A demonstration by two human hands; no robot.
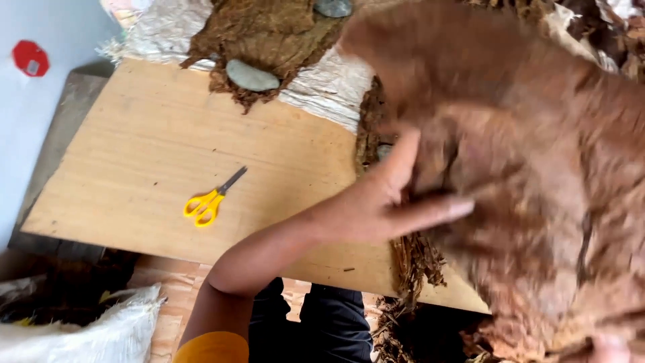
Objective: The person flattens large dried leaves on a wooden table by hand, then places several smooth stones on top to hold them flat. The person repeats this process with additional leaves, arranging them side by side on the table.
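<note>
A large brown dried leaf [537,154], blurred by motion, fills the right side of the view. My left hand [376,202] reaches in from the lower middle and grips the leaf's left edge, thumb up and forefinger stretched out, with the leaf covering the other fingers. Only a small part of my right hand [608,349] shows at the bottom right corner under the leaf; its grip is hidden. Beneath the leaf lies a stack of darker dried leaves [413,259], hanging over the front edge of a wooden board [154,134].
Yellow-handled scissors [211,200] lie shut on the board. Behind it a grey stone [252,76] rests on a leaf pile [262,30] over white sacking [322,87], with a second stone [333,7]. A white sack [101,333] sits lower left.
</note>
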